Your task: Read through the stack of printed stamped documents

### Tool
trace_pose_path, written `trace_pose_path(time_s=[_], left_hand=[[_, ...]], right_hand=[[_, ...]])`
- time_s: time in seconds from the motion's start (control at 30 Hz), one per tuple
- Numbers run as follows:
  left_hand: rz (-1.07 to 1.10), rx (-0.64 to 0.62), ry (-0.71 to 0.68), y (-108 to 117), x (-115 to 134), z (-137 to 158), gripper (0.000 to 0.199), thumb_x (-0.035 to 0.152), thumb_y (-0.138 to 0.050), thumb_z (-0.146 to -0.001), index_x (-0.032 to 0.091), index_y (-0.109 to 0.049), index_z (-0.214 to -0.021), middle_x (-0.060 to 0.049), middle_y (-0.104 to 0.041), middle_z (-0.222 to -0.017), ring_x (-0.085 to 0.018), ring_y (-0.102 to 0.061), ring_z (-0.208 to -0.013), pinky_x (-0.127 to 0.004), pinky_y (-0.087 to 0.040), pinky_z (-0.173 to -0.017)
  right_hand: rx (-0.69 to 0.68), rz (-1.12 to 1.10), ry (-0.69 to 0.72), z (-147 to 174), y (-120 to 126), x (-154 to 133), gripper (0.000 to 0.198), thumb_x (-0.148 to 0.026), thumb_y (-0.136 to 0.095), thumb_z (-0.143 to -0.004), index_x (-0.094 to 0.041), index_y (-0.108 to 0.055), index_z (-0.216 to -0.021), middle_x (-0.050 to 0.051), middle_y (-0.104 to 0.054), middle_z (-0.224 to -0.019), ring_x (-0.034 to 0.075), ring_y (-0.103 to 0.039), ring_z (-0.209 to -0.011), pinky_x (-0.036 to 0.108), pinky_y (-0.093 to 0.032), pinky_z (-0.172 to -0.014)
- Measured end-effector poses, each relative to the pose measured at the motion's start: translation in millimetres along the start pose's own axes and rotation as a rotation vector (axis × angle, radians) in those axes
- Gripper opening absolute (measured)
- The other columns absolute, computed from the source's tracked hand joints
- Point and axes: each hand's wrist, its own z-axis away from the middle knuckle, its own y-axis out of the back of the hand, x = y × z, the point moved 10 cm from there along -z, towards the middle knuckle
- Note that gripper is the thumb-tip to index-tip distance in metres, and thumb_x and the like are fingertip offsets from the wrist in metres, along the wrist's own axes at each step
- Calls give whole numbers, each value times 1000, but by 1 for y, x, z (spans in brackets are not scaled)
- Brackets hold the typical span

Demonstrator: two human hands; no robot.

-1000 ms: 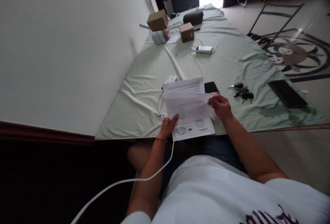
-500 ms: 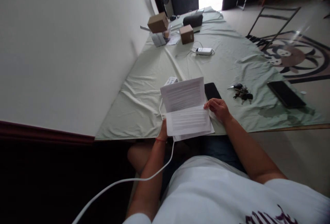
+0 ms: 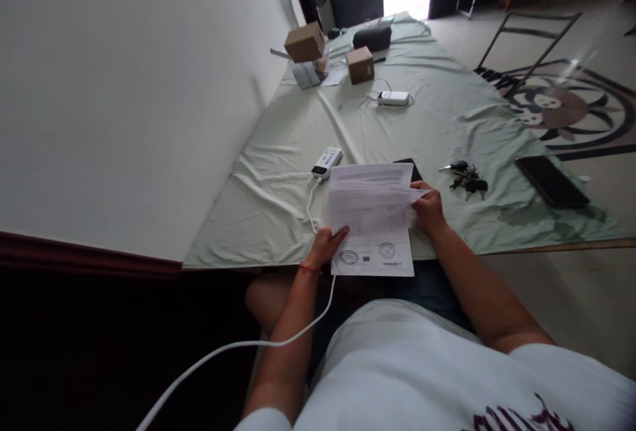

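Note:
Printed paper sheets (image 3: pixel 372 219) are held over the near edge of the table; the lower sheet carries two round stamps and a small square code near its bottom. My left hand (image 3: pixel 328 244) grips their left side, thumb on top. At the right side my right hand (image 3: pixel 428 206) is closed on the edge of a lifted, folded-back sheet. A dark flat object (image 3: pixel 410 167) lies partly hidden behind the papers. Just beyond their upper left corner sits a white power bank (image 3: pixel 327 162), with a white cable (image 3: pixel 311 202) plugged into it.
Keys (image 3: pixel 467 176) and a black phone (image 3: pixel 551 181) lie to the right on the green tablecloth (image 3: pixel 278 186). Farther back are two cardboard boxes (image 3: pixel 360 65), a dark case (image 3: pixel 371 38) and another white device (image 3: pixel 393 98). A wall borders the left; a metal-framed chair (image 3: pixel 527 34) stands right.
The upper sheet has been turned back, uncovering the stamped page. My left hand now shows on top of the papers, and my right hand has shifted slightly right. The power bank is uncovered.

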Motion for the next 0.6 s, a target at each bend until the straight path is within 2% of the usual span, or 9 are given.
trace_pose_path(time_s=[0.1,0.27,0.33,0.4,0.47,0.53,0.6], left_hand=[[-57,-4,-46,-1,4,-1,57,60,-60,-90,9,-78,-106,-14,-79,-101,-28,-73,-93,-35,-57,-83],[-56,27,-45,1,1,-2,58,62,-58,-90,10,-78,-106,-12,-80,-97,-26,-73,-89,-32,-57,-78],[-48,32,-46,1,1,-2,57,61,-59,-90,10,-78,-107,-11,-80,-97,-26,-73,-90,-32,-57,-79],[-30,27,-37,1,-1,-2,57,61,-60,-90,10,-78,-108,-11,-80,-99,-26,-73,-91,-32,-57,-80],[-9,21,-25,0,-2,-1,58,61,-59,-90,9,-78,-109,-12,-79,-101,-26,-73,-93,-33,-58,-81],[17,25,-21,1,-3,-1,61,62,-59,-90,8,-77,-111,-13,-79,-105,-27,-73,-96,-34,-58,-83],[64,41,-22,2,-3,-1,62,63,-61,-89,7,-75,-114,-15,-78,-111,-28,-73,-102,-35,-58,-87]], right_hand=[[-42,-28,12,-2,-2,3,15,-32,-77,-70,-21,-72,-79,-4,-64,-69,14,-57,-66,26,-46,-62],[-31,-9,97,-1,-3,-4,13,-34,-77,-75,-23,-74,-81,-2,-67,-81,15,-59,-75,28,-49,-69],[-30,-50,77,-1,-3,-3,23,-37,-79,-74,-25,-74,-94,-3,-66,-81,12,-56,-69,25,-45,-61],[-40,-117,36,-2,-4,0,42,-40,-83,-72,-28,-70,-110,-5,-63,-77,10,-48,-59,22,-37,-51],[-58,-185,12,-4,-6,1,55,-43,-87,-67,-30,-66,-116,-7,-61,-74,8,-42,-53,20,-29,-45],[-70,-224,-4,-4,-7,0,55,-47,-90,-62,-29,-67,-108,-6,-60,-73,7,-39,-51,20,-26,-43],[-85,-218,-27,-3,-9,-2,46,-49,-91,-59,-26,-68,-92,-5,-60,-72,7,-38,-50,21,-27,-43]])
